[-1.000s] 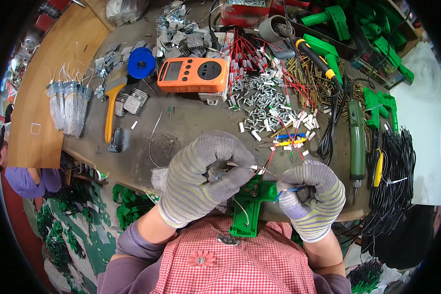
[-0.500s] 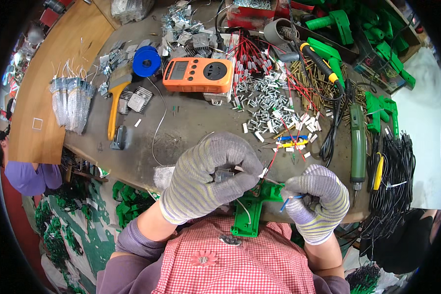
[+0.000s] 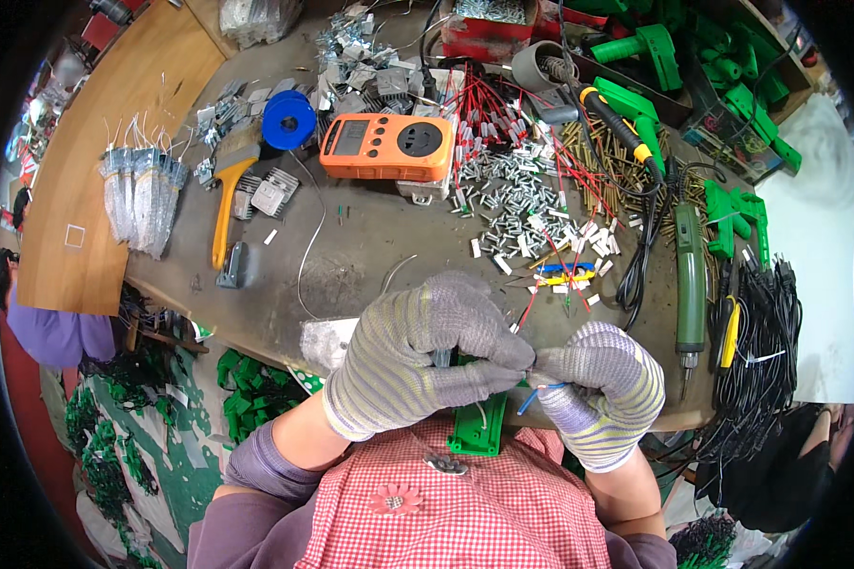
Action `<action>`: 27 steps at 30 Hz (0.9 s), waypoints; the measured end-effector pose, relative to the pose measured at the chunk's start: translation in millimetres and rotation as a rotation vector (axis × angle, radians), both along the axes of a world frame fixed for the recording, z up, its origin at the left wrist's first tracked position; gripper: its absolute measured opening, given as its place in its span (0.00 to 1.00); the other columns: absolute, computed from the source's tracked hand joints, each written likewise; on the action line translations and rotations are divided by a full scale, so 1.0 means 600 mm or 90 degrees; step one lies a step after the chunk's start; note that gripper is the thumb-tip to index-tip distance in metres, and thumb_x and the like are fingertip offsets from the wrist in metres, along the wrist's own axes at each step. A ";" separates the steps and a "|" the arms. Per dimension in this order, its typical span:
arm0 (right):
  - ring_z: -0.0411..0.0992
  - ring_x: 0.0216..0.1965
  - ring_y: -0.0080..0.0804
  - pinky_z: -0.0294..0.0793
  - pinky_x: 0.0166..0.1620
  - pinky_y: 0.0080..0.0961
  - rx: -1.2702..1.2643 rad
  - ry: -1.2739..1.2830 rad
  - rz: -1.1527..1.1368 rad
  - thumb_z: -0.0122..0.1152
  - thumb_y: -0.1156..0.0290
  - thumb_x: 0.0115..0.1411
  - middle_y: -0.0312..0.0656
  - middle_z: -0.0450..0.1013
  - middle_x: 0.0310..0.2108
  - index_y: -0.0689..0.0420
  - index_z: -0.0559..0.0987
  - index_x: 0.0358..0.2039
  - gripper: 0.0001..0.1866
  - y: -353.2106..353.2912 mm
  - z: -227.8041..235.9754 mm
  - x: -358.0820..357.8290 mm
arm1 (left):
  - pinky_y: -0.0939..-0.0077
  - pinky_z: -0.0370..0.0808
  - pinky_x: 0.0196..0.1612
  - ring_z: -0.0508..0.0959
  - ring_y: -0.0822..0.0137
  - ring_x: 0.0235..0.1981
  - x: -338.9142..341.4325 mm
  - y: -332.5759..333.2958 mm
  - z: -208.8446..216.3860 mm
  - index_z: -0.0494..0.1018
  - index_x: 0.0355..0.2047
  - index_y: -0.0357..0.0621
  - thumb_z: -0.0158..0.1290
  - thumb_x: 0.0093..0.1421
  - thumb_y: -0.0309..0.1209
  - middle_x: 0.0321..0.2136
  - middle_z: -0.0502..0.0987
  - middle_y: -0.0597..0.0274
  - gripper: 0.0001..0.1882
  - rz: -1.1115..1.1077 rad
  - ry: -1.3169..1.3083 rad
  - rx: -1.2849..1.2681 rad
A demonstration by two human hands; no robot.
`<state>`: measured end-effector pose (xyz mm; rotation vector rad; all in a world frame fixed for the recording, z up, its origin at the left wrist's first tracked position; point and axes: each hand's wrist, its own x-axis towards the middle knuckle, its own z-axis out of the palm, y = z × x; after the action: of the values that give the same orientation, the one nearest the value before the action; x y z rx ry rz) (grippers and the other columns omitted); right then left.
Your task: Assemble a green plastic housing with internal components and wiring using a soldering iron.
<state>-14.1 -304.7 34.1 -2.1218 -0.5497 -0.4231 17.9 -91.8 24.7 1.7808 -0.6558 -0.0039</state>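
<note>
Both hands wear grey striped knit gloves, and their fingertips meet just past the table's near edge. My left hand [image 3: 422, 356] is closed in a pinch; what it holds is mostly hidden, though a small clear piece [image 3: 441, 358] shows inside the curl of its fingers. My right hand [image 3: 603, 384] pinches too, with a short blue wire [image 3: 528, 402] sticking out under its fingertips. Beneath my hands lies a green plastic housing half [image 3: 476, 431], partly covered by the left glove, with a pale wire inside it.
An orange meter [image 3: 387, 147] sits at the back middle, left of piled screws [image 3: 517, 190] and red wires. Yellow-and-blue-handled pliers [image 3: 566, 274] lie beyond my hands. A green electric screwdriver [image 3: 691, 284] and bundled black cords [image 3: 757, 332] are right; a brush [image 3: 226, 204] lies left.
My left hand has moved right and slightly nearer, so its fingertips now meet those of my right hand. It covers more of the green housing half.
</note>
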 end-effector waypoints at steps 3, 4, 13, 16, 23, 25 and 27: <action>0.73 0.21 0.35 0.70 0.26 0.30 0.132 0.116 0.078 0.69 0.77 0.51 0.41 0.76 0.25 0.57 0.81 0.38 0.12 -0.008 -0.006 -0.001 | 0.67 0.76 0.42 0.80 0.61 0.35 -0.001 0.003 0.001 0.84 0.33 0.52 0.67 0.52 0.33 0.31 0.81 0.63 0.08 0.004 0.043 -0.022; 0.73 0.21 0.35 0.70 0.26 0.30 0.131 0.116 0.076 0.69 0.77 0.51 0.41 0.76 0.25 0.57 0.81 0.38 0.12 -0.006 -0.010 -0.002 | 0.67 0.76 0.42 0.80 0.61 0.35 0.002 0.002 0.002 0.84 0.33 0.52 0.67 0.52 0.33 0.31 0.81 0.63 0.08 0.002 0.043 -0.023; 0.80 0.36 0.40 0.79 0.40 0.32 0.024 0.079 0.063 0.67 0.78 0.55 0.47 0.79 0.40 0.60 0.76 0.42 0.15 -0.018 0.003 -0.003 | 0.59 0.72 0.56 0.80 0.61 0.30 0.007 -0.004 0.023 0.83 0.26 0.49 0.70 0.45 0.30 0.23 0.79 0.62 0.07 -0.019 0.060 0.112; 0.81 0.34 0.39 0.80 0.39 0.31 0.040 0.112 0.055 0.68 0.78 0.55 0.46 0.79 0.39 0.60 0.75 0.43 0.16 -0.030 -0.016 -0.015 | 0.59 0.71 0.56 0.81 0.62 0.30 0.003 -0.011 0.020 0.83 0.27 0.49 0.69 0.46 0.31 0.24 0.80 0.62 0.07 0.009 0.068 0.069; 0.78 0.30 0.44 0.77 0.34 0.34 0.012 0.155 0.083 0.67 0.74 0.55 0.46 0.77 0.32 0.57 0.79 0.37 0.09 -0.026 -0.003 -0.007 | 0.67 0.69 0.51 0.76 0.70 0.27 -0.008 -0.009 0.036 0.68 0.61 0.41 0.64 0.53 0.32 0.26 0.76 0.71 0.34 0.017 -0.025 0.140; 0.77 0.31 0.45 0.76 0.35 0.35 0.007 0.175 0.095 0.67 0.73 0.55 0.45 0.77 0.31 0.57 0.79 0.36 0.09 -0.013 0.004 -0.008 | 0.65 0.68 0.51 0.75 0.71 0.26 -0.005 -0.016 0.035 0.69 0.60 0.42 0.62 0.55 0.30 0.25 0.74 0.72 0.31 0.012 -0.117 0.166; 0.75 0.31 0.46 0.75 0.36 0.38 -0.067 0.138 0.132 0.67 0.68 0.55 0.44 0.76 0.29 0.57 0.79 0.36 0.10 -0.010 0.005 -0.002 | 0.64 0.67 0.54 0.76 0.73 0.27 -0.009 -0.016 0.028 0.71 0.59 0.42 0.57 0.58 0.25 0.24 0.74 0.74 0.26 0.020 -0.199 0.175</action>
<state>-15.2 -310.8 37.3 -2.1502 -0.6691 -0.0467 12.5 -101.4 41.4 2.0791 -0.8830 0.2185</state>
